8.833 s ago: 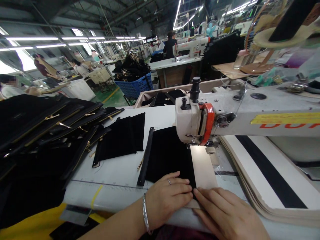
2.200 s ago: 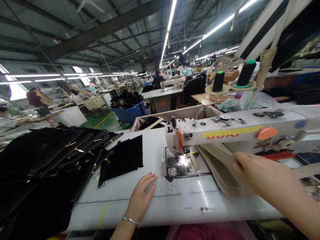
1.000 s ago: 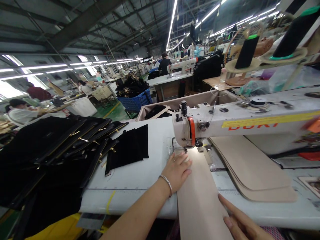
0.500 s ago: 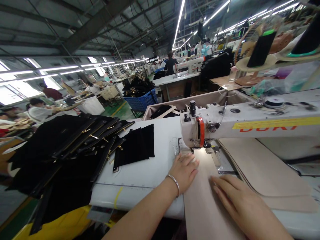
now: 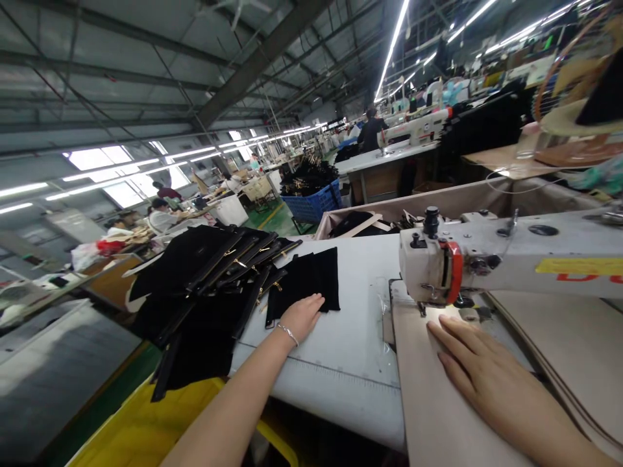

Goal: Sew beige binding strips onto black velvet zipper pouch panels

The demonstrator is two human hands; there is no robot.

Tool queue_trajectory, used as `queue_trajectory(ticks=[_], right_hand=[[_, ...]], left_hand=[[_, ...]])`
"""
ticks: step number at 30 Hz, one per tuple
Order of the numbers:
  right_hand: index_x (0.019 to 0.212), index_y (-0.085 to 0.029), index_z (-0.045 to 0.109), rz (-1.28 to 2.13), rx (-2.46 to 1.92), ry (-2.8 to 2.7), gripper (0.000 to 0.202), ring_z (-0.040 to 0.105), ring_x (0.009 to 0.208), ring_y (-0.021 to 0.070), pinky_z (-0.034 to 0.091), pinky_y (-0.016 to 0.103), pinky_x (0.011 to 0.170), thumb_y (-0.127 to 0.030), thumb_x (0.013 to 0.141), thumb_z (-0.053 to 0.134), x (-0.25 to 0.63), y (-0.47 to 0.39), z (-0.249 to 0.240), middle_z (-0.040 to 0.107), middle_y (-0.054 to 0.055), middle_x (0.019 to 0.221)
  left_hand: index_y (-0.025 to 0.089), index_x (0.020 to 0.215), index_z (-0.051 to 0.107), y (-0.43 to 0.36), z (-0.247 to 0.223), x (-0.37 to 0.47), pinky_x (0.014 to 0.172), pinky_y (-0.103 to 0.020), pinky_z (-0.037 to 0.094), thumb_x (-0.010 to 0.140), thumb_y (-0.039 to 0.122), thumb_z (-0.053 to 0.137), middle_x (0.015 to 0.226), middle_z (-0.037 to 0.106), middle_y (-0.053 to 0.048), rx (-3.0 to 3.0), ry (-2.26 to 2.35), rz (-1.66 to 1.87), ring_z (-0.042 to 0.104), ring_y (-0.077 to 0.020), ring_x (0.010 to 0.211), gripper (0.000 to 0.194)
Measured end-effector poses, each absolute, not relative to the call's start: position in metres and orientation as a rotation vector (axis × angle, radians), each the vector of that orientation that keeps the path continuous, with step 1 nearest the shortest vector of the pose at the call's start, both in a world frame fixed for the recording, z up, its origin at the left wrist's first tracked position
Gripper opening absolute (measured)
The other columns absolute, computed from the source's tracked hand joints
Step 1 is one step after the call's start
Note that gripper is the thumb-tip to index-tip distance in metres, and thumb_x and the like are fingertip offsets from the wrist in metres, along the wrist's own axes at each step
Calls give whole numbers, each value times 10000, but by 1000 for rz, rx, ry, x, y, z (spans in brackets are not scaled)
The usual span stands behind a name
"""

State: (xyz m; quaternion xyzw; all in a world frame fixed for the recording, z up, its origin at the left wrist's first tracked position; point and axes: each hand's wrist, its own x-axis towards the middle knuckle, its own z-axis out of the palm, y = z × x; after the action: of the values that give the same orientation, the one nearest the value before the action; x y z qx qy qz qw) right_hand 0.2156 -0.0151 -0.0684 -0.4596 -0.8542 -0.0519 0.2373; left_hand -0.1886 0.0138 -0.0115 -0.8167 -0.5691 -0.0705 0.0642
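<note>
Under the head of the sewing machine, got a beige panel lying flat on the tabletop, running toward the camera and out of view at the bottom. On top of it, the right hand, flat with fingers stretched out, not clenched, more like pinning than gripping. Over to the left, across a bare stretch of white, the left hand on the near edge of some overlapping black pieces. Can't tell at this angle if pinching one or just touching. Judging by all that, probably at the grab-a-black-piece step, with the beige panel held steady meanwhile. As for the next move, would say: calls for a pinch on just one layer, without dragging the others along or nudging the panel. Further out, a messy heap of zippered black items just past the left hand, a beige stack right of the panel, a yellow bin below, and a blue crate way back.
</note>
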Motion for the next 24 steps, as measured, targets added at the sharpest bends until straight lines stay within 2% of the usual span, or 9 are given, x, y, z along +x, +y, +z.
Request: queue_trajectory(ticks=[3, 6, 8, 10, 13, 16, 19, 22, 24], right_hand=[[1419, -266, 381, -145, -1287, -2358, 541, 365, 1310, 238, 317, 440, 1099, -479, 923, 416, 215, -15, -67, 378, 30, 1451], [1414, -279, 390, -126, -1303, -2381, 520, 384, 1290, 245, 350, 446, 1067, -462, 928, 409, 215, -17, -62, 407, 40, 1426], [1405, -293, 404, -111, -1306, -2395, 498, 400, 1273, 250, 363, 453, 1049, -446, 932, 405, 214, -18, -59, 426, 43, 1409], [1396, -303, 418, -96, -1315, -2401, 479, 409, 1261, 252, 371, 457, 1035, -434, 935, 402, 213, -19, -55, 443, 44, 1392], [1388, -307, 428, -80, -1319, -2400, 470, 418, 1247, 257, 383, 459, 1016, -431, 936, 405, 212, -19, -53, 457, 44, 1380], [1385, -301, 433, -80, -1302, -2392, 473, 428, 1236, 265, 391, 467, 1001, -430, 931, 418, 212, -18, -52, 458, 50, 1381], [1372, -295, 450, -75, -1283, -2368, 460, 445, 1219, 271, 406, 474, 980, -409, 927, 431, 212, -19, -49, 481, 62, 1356], [1360, -296, 460, -52, -1279, -2357, 442, 458, 1204, 272, 419, 476, 960, -384, 928, 433, 211, -21, -44, 499, 66, 1333], [1360, -301, 458, -43, -1290, -2352, 438, 460, 1201, 271, 422, 476, 955, -373, 929, 433, 211, -22, -42, 501, 64, 1330]], left_hand=[[143, 1208, 578, 16, 8, -190, 974, -360, 501, 860, 69, 465, 1171, 658, -107, -2380, -1705, -292, 625, -200, 1089, 373], [99, 1274, 518, -8, 37, -167, 1022, -425, 450, 915, 114, 392, 1213, 618, -150, -2236, -1672, -510, 577, -233, 1144, 381], [138, 1250, 542, -35, 50, -139, 1014, -390, 455, 916, 148, 423, 1174, 640, -109, -2303, -1566, -672, 586, -213, 1112, 355], [190, 1212, 572, -57, 53, -110, 961, -329, 490, 925, 213, 455, 1108, 670, -57, -2673, -1465, -566, 617, -178, 1034, 311], [227, 1231, 567, -54, 37, -83, 1047, -363, 424, 953, 325, 450, 1237, 620, -45, -2906, -1502, -353, 548, -195, 1178, 317], [168, 1317, 493, -8, 11, -84, 1108, -480, 313, 927, 326, 507, 1398, 470, -131, -2465, -1967, -427, 390, -282, 1330, 421], [115, 1196, 564, 40, -10, -98, 1018, -536, 372, 835, 365, 636, 1263, 546, -190, -2179, -2239, -530, 465, -353, 1227, 445], [140, 1044, 620, 59, -14, -111, 964, -462, 432, 829, 347, 635, 1093, 626, -133, -2251, -2217, -641, 561, -296, 1082, 299], [165, 1018, 631, 55, -9, -120, 949, -397, 456, 853, 325, 600, 1053, 646, -88, -2354, -2165, -743, 593, -243, 1028, 232]])
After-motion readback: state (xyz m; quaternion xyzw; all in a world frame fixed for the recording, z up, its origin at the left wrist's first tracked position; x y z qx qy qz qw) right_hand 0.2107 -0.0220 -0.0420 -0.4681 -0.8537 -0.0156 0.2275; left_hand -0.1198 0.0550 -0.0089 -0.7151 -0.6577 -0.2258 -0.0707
